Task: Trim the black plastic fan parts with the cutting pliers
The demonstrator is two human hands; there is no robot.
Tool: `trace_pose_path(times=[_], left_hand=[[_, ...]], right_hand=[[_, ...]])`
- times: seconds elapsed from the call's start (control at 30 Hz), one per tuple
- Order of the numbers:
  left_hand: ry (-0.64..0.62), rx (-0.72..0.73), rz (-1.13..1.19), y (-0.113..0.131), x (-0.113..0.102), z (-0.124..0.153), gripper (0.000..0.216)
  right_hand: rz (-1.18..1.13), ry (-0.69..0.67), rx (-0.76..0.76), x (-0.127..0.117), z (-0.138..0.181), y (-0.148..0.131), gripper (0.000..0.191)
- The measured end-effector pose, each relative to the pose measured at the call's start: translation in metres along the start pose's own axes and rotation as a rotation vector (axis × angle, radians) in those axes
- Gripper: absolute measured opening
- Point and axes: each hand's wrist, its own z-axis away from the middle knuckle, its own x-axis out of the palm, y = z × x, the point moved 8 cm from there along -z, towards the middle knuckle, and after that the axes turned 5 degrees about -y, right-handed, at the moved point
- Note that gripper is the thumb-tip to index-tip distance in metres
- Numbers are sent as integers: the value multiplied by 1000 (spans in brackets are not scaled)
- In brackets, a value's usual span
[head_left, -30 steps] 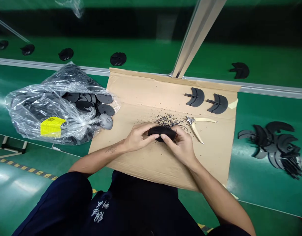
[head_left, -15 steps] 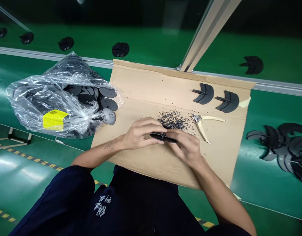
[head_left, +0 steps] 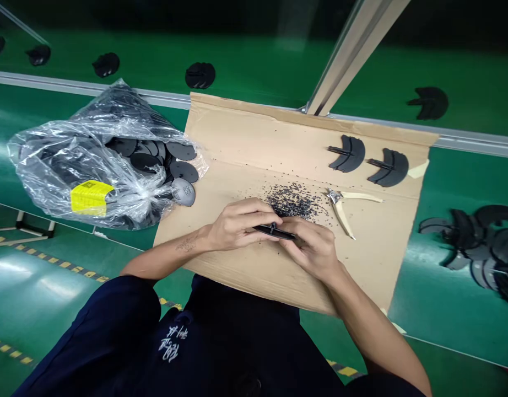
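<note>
Between my two hands I hold a black plastic disc part (head_left: 275, 232), seen almost edge-on, with a small upright piece at its middle. My left hand (head_left: 241, 223) grips its left end, fingers above and thumb below. At its right end my right hand (head_left: 314, 245) is closed round it, hiding part of the edge. Just beyond my fingers lies a scatter of small black plastic bits (head_left: 293, 199). Diagonal cutters (head_left: 340, 207) with cream handles rest spread apart to the right of the bits.
Cardboard (head_left: 254, 275) covers the worktop under my hands. A clear plastic bag (head_left: 51, 171) with a yellow label and black discs (head_left: 183, 171) lies at left. Two curved black parts (head_left: 348, 154) sit at the back right. Several more curved parts (head_left: 481, 242) are heaped farther right. A beige post (head_left: 340, 60) rises behind.
The disc part has tilted slightly in my fingers and shows a thinner edge. Both hands keep their hold. The whole view has shifted a little.
</note>
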Motion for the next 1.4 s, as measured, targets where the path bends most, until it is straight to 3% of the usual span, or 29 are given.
trace_pose_path(times=[0.47, 1.4], left_hand=[[163, -126, 206, -14, 1, 9, 26], [98, -166, 237, -11, 5, 7, 17]], right_hand=[[-2, 48, -46, 0, 2, -3, 11], [-9, 10, 7, 0, 2, -2, 7]])
